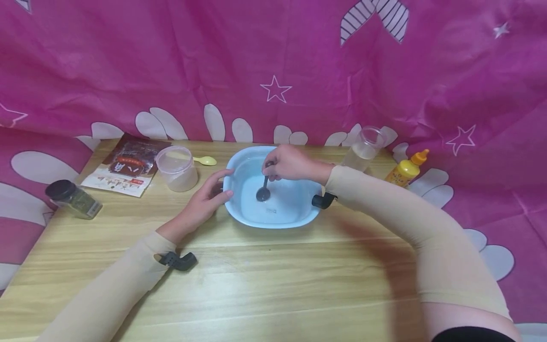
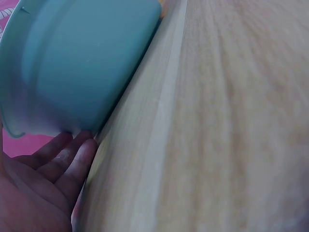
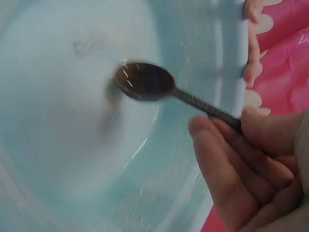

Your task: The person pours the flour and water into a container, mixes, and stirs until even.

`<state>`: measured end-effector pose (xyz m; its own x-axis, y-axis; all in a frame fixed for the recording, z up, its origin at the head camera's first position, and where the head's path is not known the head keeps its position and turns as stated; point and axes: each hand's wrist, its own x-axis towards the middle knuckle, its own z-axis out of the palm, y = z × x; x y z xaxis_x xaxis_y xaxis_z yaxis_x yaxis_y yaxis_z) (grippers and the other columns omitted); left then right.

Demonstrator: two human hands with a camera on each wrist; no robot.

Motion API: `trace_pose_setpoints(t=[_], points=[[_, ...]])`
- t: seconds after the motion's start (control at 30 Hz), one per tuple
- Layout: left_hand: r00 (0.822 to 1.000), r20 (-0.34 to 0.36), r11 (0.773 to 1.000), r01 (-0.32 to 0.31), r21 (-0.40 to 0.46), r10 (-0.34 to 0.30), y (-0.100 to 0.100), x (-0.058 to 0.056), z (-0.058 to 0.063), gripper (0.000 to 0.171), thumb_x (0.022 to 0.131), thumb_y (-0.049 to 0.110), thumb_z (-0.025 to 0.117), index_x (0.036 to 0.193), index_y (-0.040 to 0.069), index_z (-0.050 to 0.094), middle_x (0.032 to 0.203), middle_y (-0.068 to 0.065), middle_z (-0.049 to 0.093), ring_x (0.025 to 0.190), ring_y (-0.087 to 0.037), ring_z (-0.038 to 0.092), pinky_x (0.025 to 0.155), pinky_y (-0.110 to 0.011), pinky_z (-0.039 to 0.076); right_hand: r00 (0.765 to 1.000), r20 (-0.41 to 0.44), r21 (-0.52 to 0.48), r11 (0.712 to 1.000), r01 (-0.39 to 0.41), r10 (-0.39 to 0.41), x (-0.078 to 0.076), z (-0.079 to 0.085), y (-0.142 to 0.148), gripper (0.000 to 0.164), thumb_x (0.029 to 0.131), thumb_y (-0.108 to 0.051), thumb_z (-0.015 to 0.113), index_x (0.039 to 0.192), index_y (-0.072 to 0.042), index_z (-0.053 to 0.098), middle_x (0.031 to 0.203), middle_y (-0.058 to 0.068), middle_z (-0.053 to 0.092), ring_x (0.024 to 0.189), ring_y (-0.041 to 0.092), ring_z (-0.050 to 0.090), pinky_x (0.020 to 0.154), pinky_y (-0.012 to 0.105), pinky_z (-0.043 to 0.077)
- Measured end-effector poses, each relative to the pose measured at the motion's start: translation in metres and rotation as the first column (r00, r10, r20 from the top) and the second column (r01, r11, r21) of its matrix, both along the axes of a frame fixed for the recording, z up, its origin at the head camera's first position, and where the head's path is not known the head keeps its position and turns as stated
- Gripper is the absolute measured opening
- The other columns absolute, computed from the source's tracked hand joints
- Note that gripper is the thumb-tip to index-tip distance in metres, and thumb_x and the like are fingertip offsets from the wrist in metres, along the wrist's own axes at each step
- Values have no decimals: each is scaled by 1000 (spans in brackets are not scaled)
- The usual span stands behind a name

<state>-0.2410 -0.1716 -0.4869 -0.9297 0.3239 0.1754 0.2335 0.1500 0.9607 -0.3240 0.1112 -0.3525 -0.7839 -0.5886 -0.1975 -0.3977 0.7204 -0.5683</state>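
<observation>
A light blue plastic basin (image 1: 273,221) sits on the wooden table. At its left rim my left hand (image 1: 205,200) holds on, with thumb and forefinger tips over the edge. Below the rim, its other fingers (image 2: 72,159) touch the outer side wall in the left wrist view. Over the basin, my right hand (image 1: 295,164) pinches the handle of a small dark spoon (image 3: 145,81). The spoon's bowl hangs inside the basin, tilted down. Small pale specks dot the basin's inner wall in the right wrist view.
At the left stand a black-lidded spice jar (image 1: 73,198), a brown-and-white food packet (image 1: 126,166), a clear plastic tub (image 1: 177,171) and a yellow spoon (image 1: 206,161). A clear cup (image 1: 361,152) and a yellow squeeze bottle (image 1: 403,172) stand right, near the pink curtain (image 1: 239,57).
</observation>
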Motion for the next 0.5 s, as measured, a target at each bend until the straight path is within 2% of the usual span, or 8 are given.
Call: trace_pose_setpoints(t=[0.1,0.17,0.23,0.3,0.37,0.43,0.5], points=[[1000,-6,1000,5,9,-5,2,0,-1,60,113,16,63,170,17,43,155,-30,58,142,-46,59,106,-24,53,988,-149,52,998,39,-31,-5,-1,5,14,107,-17,76,112,-8,86,92,0,80,89,22,75,77,33,58],[1000,-9,1000,5,9,-5,2,-1,-1,60,113,16,63,170,17,43,153,-30,60,140,-46,60,106,-24,52,969,-247,110,992,54,-25,-7,0,9,13,107,-18,76,110,-10,86,91,-1,79,86,19,70,74,33,56],[1000,-14,1000,3,7,-3,2,-1,0,60,113,16,63,170,17,43,151,-31,61,139,-46,61,106,-24,52,953,-302,170,984,52,1,-7,2,13,13,106,-18,77,106,-11,87,87,-1,78,83,19,66,73,34,54],[1000,-17,1000,-2,1,2,2,-2,0,60,113,16,63,169,17,43,151,-31,62,138,-44,62,107,-24,51,959,-281,202,979,27,31,-6,4,15,13,105,-18,77,104,-11,87,82,-2,77,80,18,67,72,34,53],[1000,-18,1000,-9,-6,9,1,-2,0,59,113,16,64,169,18,44,150,-30,63,138,-44,62,107,-24,50,978,-203,201,980,-16,58,-4,5,14,13,105,-19,77,104,-10,86,78,-3,77,78,18,71,72,33,54],[1000,-18,1000,-12,-5,12,1,-2,0,60,113,16,64,169,18,44,151,-31,62,139,-44,61,108,-23,50,993,-96,163,985,-49,66,-2,5,13,15,106,-19,77,107,-7,86,78,-3,78,81,20,77,73,33,56],[1000,-14,1000,-13,0,13,1,-1,-1,60,113,16,64,169,17,44,152,-31,61,140,-44,60,108,-23,49,998,-15,106,992,-62,64,-2,3,10,16,106,-18,76,110,-5,85,82,-2,80,86,24,81,76,34,59]])
